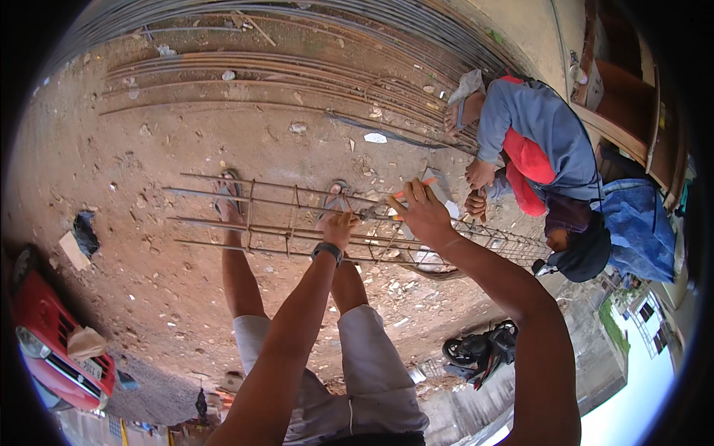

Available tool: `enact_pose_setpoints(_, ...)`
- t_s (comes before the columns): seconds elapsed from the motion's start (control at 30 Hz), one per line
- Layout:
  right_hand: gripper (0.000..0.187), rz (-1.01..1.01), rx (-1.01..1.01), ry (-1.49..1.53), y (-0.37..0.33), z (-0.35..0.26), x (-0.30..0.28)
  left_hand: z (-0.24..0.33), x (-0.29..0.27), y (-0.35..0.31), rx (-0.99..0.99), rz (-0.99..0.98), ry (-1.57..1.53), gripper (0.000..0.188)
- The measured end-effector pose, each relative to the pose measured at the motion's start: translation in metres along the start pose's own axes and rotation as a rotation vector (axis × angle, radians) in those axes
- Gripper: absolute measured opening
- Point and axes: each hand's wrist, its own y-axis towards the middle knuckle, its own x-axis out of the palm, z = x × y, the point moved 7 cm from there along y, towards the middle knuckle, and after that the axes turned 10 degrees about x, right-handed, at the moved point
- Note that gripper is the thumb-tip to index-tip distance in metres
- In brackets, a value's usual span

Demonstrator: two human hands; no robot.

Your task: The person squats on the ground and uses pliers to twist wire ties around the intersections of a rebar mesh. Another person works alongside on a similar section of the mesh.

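Observation:
A long rebar cage [271, 232], made of rusty bars joined by square stirrups, stretches across in front of me toward the right. My right hand [425, 214] is closed around the orange handles of a pair of pincers [370, 212], whose metal head is at the cage's upper bars. Just left of that head, my left hand [338, 227], with a dark watch [328, 253] on its wrist, is pinched at a bar. What lies between its fingers is too small to make out. My sandalled feet show behind the cage bars.
A crouching co-worker [539, 134] in blue and red is at the right, hands near the cage. Loose rebar [282, 70] lies along the far ground. A red car [59, 334] stands lower left, a motorcycle [480, 349] lower right. Wooden shelving [621, 97] stands behind the co-worker.

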Motion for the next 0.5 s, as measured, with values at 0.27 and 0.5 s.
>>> enact_pose_setpoints(0.27, 0.048, 0.03, -0.092, -0.016, 0.003, 0.008, 0.018, 0.039, 0.008, -0.012, -0.255, 0.005, -0.217, 0.038)
enact_pose_setpoints(0.5, 0.051, 0.042, -0.152, 0.007, 0.009, 0.01, 0.012, 0.027, 0.012, -0.016, -0.257, 0.139, -0.504, 0.028)
